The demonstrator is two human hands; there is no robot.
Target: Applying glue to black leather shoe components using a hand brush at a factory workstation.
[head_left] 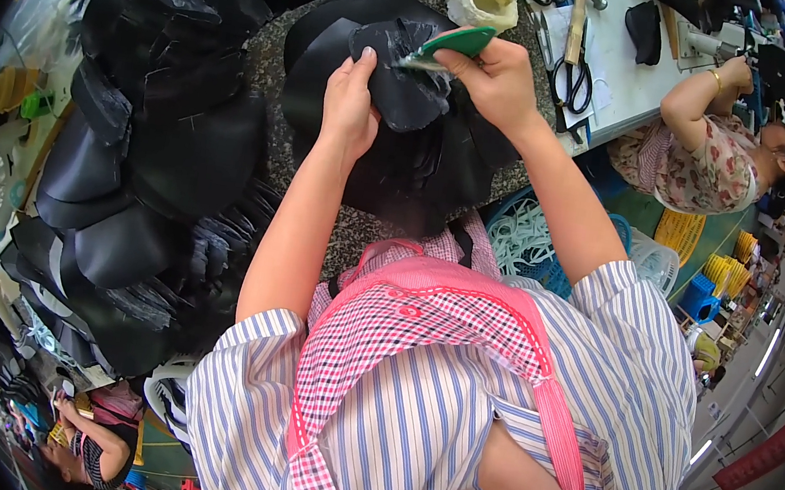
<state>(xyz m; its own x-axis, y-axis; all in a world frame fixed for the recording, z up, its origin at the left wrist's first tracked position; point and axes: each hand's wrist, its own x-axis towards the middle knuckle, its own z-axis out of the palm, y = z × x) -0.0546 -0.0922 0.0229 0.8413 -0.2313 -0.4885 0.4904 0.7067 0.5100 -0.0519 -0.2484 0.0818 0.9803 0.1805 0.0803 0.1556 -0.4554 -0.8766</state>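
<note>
Here, a green tool (460, 44) overlaps one edge of a black piece (399, 97).

No words or numbers can be read. The red banner (774, 432) at far right is too blurred, and the small red badge (411, 312) on the checked apron (353, 363) shows no legible lettering.

Black piece (403, 95) with whitish smears beneath a green brush (460, 45)
</note>
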